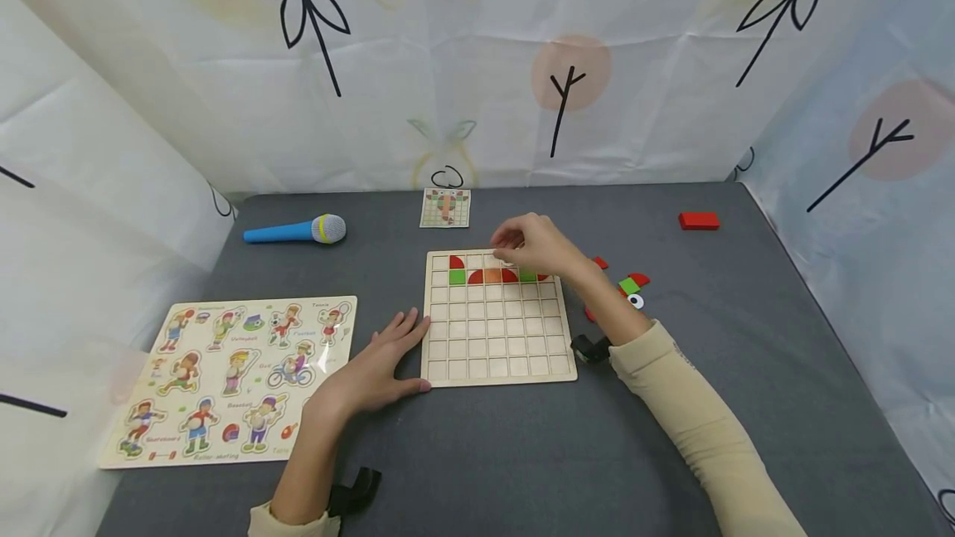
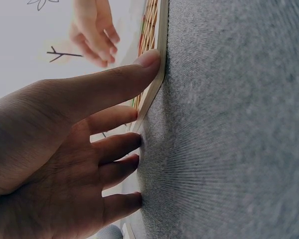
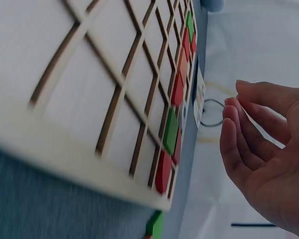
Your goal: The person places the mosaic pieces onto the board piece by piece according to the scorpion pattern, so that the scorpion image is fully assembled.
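A wooden grid board (image 1: 496,328) lies flat, with a row of coloured pieces near its far edge. Among them are a green square (image 1: 457,277), an orange square (image 1: 493,275) and several red curved pieces, with a red quarter-round (image 1: 456,262) above the green square. My left hand (image 1: 376,363) rests with spread fingers against the board's left edge; in the left wrist view its thumb (image 2: 148,59) touches the rim. Over the far edge hovers my right hand (image 1: 537,245). Its fingers are loosely bent, and the right wrist view shows nothing between them.
Loose pieces lie right of the board, including a green one (image 1: 630,285) and an eye disc (image 1: 635,301), partly behind the right forearm. A pattern card (image 1: 445,208) lies beyond the board. Also around are a toy microphone (image 1: 294,230), a sports picture board (image 1: 246,379) and a red block (image 1: 699,221).
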`<act>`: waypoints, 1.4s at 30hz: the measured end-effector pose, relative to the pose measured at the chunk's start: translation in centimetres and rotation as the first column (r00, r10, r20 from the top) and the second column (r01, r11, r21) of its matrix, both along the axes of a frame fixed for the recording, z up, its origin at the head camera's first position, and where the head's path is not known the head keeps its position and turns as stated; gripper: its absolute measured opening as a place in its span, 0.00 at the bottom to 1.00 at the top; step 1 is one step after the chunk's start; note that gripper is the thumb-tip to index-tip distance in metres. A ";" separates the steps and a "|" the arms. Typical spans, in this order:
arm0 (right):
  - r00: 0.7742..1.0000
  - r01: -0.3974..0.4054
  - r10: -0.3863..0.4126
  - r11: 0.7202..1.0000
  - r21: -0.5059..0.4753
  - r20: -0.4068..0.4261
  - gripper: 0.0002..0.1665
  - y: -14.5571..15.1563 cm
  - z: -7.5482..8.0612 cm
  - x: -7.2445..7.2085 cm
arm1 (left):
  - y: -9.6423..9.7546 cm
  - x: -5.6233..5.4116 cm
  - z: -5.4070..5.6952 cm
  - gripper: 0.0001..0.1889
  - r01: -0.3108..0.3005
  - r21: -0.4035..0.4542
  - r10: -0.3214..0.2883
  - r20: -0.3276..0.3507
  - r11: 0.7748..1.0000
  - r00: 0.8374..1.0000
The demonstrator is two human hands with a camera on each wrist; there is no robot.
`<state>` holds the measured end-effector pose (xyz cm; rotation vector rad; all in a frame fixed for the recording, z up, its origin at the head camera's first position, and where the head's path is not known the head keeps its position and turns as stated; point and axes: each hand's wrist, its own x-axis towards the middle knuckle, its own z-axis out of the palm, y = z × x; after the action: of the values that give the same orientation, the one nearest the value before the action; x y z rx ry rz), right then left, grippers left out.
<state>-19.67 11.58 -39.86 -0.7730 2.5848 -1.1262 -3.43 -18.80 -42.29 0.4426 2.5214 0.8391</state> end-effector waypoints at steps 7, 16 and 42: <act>0.999 0.024 -0.026 0.997 0.075 0.020 0.14 4.4 0.7 0.5 | 0.4 0.1 0.3 0.51 -0.009 -0.051 0.010 0.015 0.999 1.000; 0.998 0.056 -0.061 0.984 0.169 0.028 0.16 10.8 0.0 0.3 | 0.4 0.0 0.3 0.51 -0.011 -0.057 0.013 0.019 0.998 1.000; 0.992 0.130 -0.128 0.969 0.210 -0.020 0.15 14.6 -2.4 1.4 | -0.6 -0.5 -2.7 0.53 -0.016 -0.017 0.016 -0.025 1.000 1.000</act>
<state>-18.28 26.22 -42.23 -0.5685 2.7361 -0.8618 -3.91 -19.45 -45.04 0.4303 2.5561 0.8216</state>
